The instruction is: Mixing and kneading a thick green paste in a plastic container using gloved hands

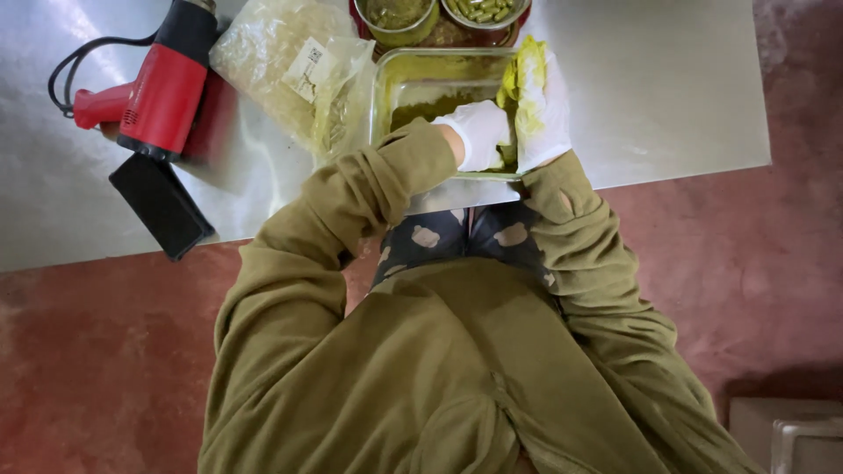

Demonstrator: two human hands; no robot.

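Both gloved hands meet over the near corner of the glass dish (399,88): the left hand (479,132) curls in, the right hand (540,110) cups a yellow-green leafy wad (525,66) (possibly a wrap). Green powder remains in the dish; two bowls (399,17) beyond hold more.

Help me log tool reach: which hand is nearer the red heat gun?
Left. The left hand works at the glass dish, on the side towards the red heat gun; the right hand is farther, at the dish's opposite end.
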